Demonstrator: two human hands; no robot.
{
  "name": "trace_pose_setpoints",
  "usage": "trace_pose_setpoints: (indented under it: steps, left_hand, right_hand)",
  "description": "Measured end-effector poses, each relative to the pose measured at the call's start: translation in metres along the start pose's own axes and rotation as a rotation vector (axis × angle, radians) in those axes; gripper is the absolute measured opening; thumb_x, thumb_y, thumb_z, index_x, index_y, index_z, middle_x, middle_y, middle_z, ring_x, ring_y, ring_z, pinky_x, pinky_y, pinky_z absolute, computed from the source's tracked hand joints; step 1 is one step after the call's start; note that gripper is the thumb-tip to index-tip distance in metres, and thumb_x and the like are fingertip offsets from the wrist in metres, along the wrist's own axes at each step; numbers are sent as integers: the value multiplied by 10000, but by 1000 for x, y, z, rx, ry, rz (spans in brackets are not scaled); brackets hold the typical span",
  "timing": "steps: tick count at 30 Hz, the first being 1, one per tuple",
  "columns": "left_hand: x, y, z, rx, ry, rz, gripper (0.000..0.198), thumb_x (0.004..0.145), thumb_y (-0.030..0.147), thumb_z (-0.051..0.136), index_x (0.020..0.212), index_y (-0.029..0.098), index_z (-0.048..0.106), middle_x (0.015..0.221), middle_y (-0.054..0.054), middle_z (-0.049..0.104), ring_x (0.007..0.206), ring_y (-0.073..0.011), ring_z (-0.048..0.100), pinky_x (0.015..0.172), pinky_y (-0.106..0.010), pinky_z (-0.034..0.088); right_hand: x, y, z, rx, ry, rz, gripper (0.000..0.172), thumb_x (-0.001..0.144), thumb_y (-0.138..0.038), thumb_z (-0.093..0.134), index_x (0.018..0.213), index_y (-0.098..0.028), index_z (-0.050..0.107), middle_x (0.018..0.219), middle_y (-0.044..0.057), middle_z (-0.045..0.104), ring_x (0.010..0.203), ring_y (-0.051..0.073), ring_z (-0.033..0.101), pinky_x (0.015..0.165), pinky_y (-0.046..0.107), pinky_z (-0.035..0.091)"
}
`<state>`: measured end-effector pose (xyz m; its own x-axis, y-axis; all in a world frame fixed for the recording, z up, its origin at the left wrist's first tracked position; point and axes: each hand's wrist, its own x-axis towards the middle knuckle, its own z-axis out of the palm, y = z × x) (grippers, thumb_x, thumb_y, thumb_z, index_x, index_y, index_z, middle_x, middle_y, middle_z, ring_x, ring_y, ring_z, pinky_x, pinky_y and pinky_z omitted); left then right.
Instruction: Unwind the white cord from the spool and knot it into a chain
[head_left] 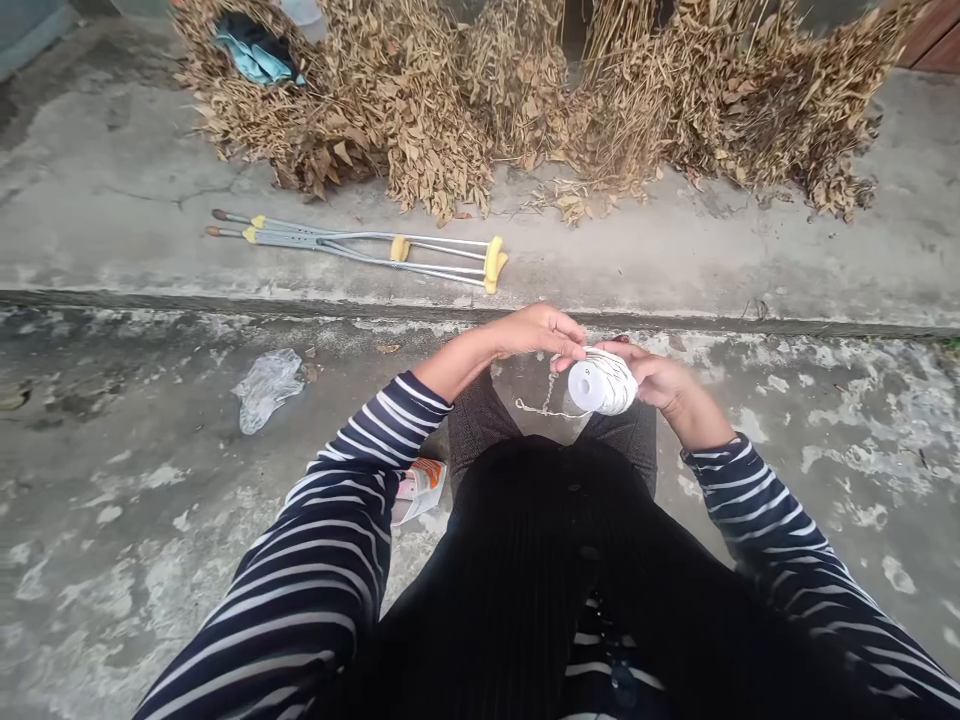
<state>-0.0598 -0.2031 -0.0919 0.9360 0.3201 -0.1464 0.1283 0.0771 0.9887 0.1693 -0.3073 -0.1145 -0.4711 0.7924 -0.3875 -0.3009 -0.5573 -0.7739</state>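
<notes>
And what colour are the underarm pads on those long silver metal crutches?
The underarm pads are yellow, best seen in the head view.

Crutches (319,241), dried plants (420,110), plastic bag (268,388)

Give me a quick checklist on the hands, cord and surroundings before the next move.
1. Spool supported: ok, the right hand holds it.
2. Left hand at the spool: ok, its fingertips are at the top of the wound cord.
3. Left hand's grip on the cord: cannot tell, the contact is too small to read.
4. Loose cord straight: not ok, it bends and loops.
5. Crutches apart from the hands: ok, lying on the ledge.
6. Plastic bag apart from the cord: ok, on the ground.
</notes>
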Motion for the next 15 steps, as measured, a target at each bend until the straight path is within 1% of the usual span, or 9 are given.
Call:
trace_pose_setpoints:
  steps: [2,3,7,9,11,13,15]
  left_hand:
    - [3,2,-5,64,0,-22,261,804,408,808,771,150,790,587,-25,657,550,-104,568,633,-278,447]
    - [5,3,-7,100,19,-26,242,806,385,803,744,151,786,583,-26,655,544,-102,563,632,-279,438]
    - [13,-3,-15,207,135,-17,150,784,252,804,682,145,774,578,-24,651,556,-107,571,652,-281,418]
    - [16,-10,-19,224,180,11,141,792,229,794,687,137,775,602,-30,667,606,-119,595,681,-281,419]
    - [18,-23,-22,256,221,31,179,826,258,765,697,135,771,653,-35,695,649,-121,597,709,-276,415]
    - [18,-41,-25,284,260,20,236,859,304,729,697,135,759,684,-34,707,646,-112,569,718,-270,407]
    - [18,-61,-26,243,302,0,277,877,347,702,707,135,754,711,-40,718,651,-112,565,740,-268,415]
  right_hand:
    - [1,2,0,-6,-27,8,502,472,-86,625,954,-157,746,815,10,728,680,129,650,572,194,534]
    - [2,3,1,-17,-41,16,501,477,-84,628,958,-159,741,819,9,724,684,128,648,575,194,531]
    - [2,2,4,-65,-89,29,497,472,-86,654,957,-168,730,866,11,723,716,130,649,593,195,518]
    - [1,-1,5,-60,-68,-11,500,462,-95,657,950,-178,721,861,6,718,702,124,631,590,196,502]
    - [-2,-5,6,-66,1,-55,495,448,-102,658,932,-188,711,848,5,718,686,127,612,579,204,489]
    - [-7,-12,6,-68,118,-110,479,434,-126,655,905,-195,703,852,16,722,697,145,612,587,227,500]
    - [-13,-20,5,-63,246,-177,454,427,-162,642,876,-195,694,864,36,720,712,169,618,596,263,524]
